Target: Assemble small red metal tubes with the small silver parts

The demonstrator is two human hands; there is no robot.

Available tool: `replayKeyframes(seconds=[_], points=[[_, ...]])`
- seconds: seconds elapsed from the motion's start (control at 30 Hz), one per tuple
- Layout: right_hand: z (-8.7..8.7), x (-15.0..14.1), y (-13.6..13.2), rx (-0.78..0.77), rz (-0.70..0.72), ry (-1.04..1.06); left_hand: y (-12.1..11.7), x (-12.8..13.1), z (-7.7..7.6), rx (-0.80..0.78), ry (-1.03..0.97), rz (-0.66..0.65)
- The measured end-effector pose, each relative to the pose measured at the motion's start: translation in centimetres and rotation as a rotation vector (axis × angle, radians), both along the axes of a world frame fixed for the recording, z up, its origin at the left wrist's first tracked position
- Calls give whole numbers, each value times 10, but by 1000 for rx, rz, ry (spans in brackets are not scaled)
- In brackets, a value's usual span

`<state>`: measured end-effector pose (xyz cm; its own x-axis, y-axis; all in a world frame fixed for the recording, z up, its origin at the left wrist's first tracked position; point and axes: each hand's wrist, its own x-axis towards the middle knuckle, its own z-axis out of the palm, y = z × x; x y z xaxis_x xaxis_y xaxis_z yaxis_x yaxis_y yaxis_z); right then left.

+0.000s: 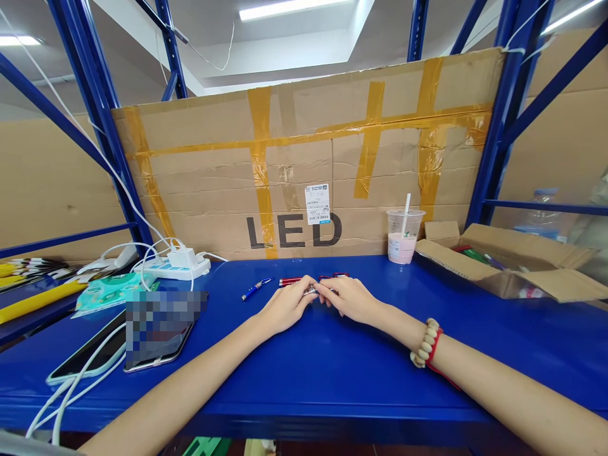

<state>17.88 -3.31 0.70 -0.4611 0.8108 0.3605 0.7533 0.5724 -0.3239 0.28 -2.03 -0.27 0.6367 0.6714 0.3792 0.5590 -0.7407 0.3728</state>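
My left hand (291, 304) and my right hand (352, 299) meet just above the blue shelf, fingers pinched together. Between the fingertips is a slim, silvery pen (311, 291), mostly covered by the fingers. A red pen (289, 282) lies just behind my left hand. Behind my right hand are more red pen parts (340, 275), partly hidden by it. A blue pen (257, 289) lies at an angle to the left of my left hand.
Two phones (90, 348) with white cables lie at left, near a white power strip (183, 269) and a teal packet (111, 292). A cup with a straw (403, 244) and an open cardboard box (503, 285) stand at right. Taped cardboard (213, 183) forms the back.
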Motion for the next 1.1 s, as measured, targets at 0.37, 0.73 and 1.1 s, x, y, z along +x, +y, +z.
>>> replayKeyframes(seconds=[0.37, 0.73, 1.1], points=[[5, 14, 12, 198, -174, -176, 4, 0, 1, 104, 23, 92], [6, 23, 20, 137, -237, -491, 10, -4, -3, 167, 201, 76], [10, 29, 20, 93, -154, -498, 16, -5, -8, 111, 204, 35]])
